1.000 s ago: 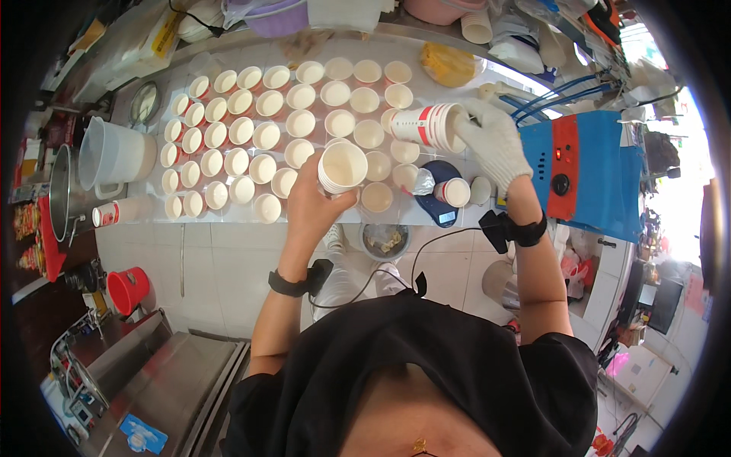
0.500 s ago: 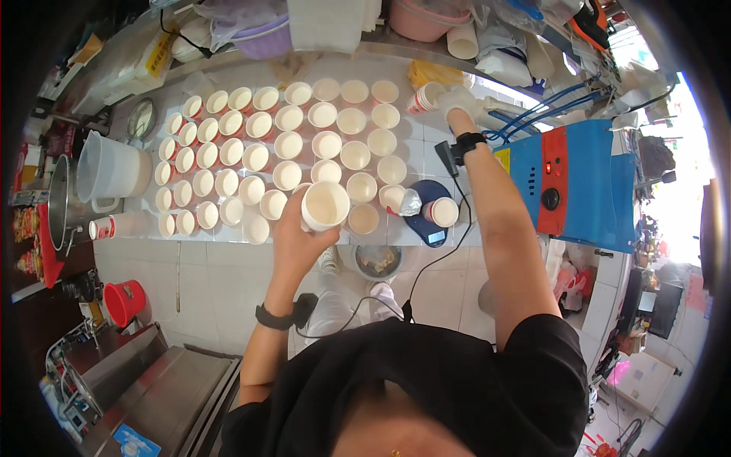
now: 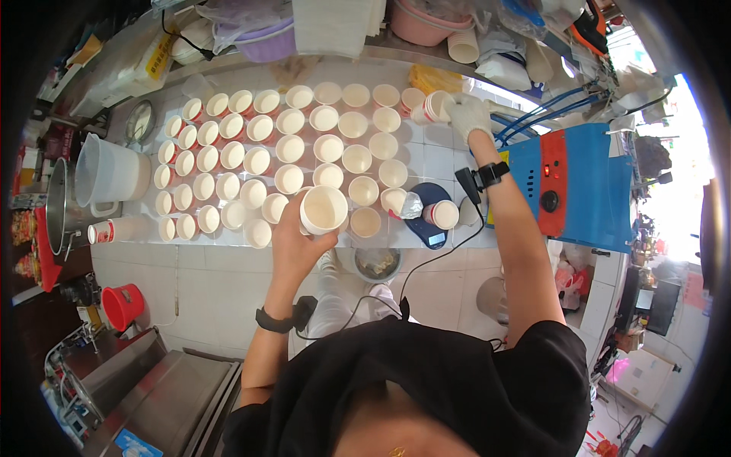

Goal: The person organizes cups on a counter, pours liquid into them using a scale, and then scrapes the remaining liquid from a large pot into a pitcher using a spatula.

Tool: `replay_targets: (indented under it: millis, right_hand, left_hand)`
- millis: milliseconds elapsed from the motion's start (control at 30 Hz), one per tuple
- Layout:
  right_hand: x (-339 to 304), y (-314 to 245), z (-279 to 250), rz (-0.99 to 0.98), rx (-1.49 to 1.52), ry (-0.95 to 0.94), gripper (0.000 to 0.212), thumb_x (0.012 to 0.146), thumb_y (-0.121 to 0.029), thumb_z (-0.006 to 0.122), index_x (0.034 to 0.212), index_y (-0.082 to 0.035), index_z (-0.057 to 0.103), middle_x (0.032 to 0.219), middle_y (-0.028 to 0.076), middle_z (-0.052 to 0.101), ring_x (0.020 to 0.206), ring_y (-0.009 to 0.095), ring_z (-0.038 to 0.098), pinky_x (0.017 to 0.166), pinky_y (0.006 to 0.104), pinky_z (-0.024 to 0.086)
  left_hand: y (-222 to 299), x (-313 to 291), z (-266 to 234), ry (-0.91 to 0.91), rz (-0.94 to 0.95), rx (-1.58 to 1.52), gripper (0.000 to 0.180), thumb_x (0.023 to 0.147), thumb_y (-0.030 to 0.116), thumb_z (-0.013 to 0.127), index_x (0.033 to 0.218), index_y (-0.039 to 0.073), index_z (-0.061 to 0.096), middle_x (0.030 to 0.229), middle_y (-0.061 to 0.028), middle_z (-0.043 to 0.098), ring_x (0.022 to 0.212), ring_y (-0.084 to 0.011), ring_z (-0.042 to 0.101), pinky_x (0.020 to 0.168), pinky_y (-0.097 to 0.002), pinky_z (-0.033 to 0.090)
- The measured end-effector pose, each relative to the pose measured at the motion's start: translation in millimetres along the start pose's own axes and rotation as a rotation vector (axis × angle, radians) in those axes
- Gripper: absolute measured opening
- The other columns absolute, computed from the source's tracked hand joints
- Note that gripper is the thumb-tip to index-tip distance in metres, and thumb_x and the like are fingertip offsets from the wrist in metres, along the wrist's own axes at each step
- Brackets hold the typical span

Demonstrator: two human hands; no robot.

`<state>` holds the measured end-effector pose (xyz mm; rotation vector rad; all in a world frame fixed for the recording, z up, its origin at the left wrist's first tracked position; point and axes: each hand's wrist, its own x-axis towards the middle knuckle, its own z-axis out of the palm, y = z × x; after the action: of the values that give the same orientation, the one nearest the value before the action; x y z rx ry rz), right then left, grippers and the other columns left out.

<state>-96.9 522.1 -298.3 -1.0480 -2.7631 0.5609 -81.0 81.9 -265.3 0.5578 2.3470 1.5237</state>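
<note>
Clasping a white cup (image 3: 324, 210) in the left hand (image 3: 298, 244), over the near edge of the surface (image 3: 435, 158), and gripping a tilted stack of cups (image 3: 434, 107) with the gloved right hand (image 3: 469, 118) toward the far right. Facing rows of upright cups (image 3: 290, 148) between a clear jug (image 3: 110, 177) on the left and a blue machine (image 3: 595, 183) on the right (with a scale (image 3: 421, 228) near the front edge). Standing on floor tiles (image 3: 213, 282), well right of a red bucket (image 3: 123, 306).

Over the last second, the gloved right hand (image 3: 470, 116) has carried its stack of paper cups (image 3: 436, 108) to the table's (image 3: 435, 156) far right, where a newly placed cup (image 3: 413, 98) now stands just left of it. The left hand (image 3: 298, 245) has shifted toward the near edge.
</note>
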Motion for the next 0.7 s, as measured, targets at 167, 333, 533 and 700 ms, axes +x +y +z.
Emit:
replay_targets:
  millis: [167, 333, 533, 700]
  right_hand:
    - [-25.2, 11.6, 16.3, -0.134, -0.22, 0.044, 0.032, 0.089, -0.033, 0.059, 0.103, -0.013, 0.079, 0.104, 0.019, 0.074, 0.101, 0.039, 0.07, 0.091, 0.0464, 0.054]
    - [-1.9, 34.7, 59.3, -0.134, -0.254, -0.047, 0.036, 0.089, -0.038, 0.06, 0.109, -0.015, 0.079, 0.1, 0.02, 0.074, 0.098, 0.04, 0.07, 0.091, 0.0469, 0.053]
    - [-17.0, 7.2, 8.9, -0.164, -0.205, 0.02, 0.037, 0.09, -0.039, 0.059, 0.112, -0.015, 0.078, 0.101, 0.021, 0.074, 0.097, 0.041, 0.069, 0.091, 0.0468, 0.053]
    - [-60.3, -20.0, -55.7, -0.161, -0.119, -0.116, 0.039, 0.09, -0.04, 0.059, 0.111, -0.014, 0.078, 0.105, 0.021, 0.073, 0.102, 0.039, 0.068, 0.091, 0.0465, 0.053]
  left_hand:
    - [-3.6, 2.0, 4.0, -0.024, 0.055, 0.069, 0.071, 0.075, 0.012, 0.081, 0.14, 0.003, 0.053, 0.122, -0.0115, 0.068, 0.111, -0.0212, 0.069, 0.081, -0.0331, 0.064]
    - [3.7, 0.9, 9.5, -0.041, -0.02, -0.011, 0.073, 0.069, 0.015, 0.085, 0.134, 0.0, 0.057, 0.125, -0.0154, 0.068, 0.11, -0.0274, 0.069, 0.085, -0.0373, 0.058]
    - [10.0, -0.4, 9.2, -0.067, -0.034, -0.015, 0.071, 0.071, 0.013, 0.083, 0.135, 0.003, 0.056, 0.123, -0.0129, 0.068, 0.109, -0.0252, 0.069, 0.081, -0.0357, 0.059]
    - [13.1, 1.1, 12.8, -0.032, -0.019, -0.047, 0.068, 0.068, 0.013, 0.082, 0.132, 0.003, 0.059, 0.121, -0.0145, 0.068, 0.108, -0.0295, 0.069, 0.084, -0.0382, 0.056]
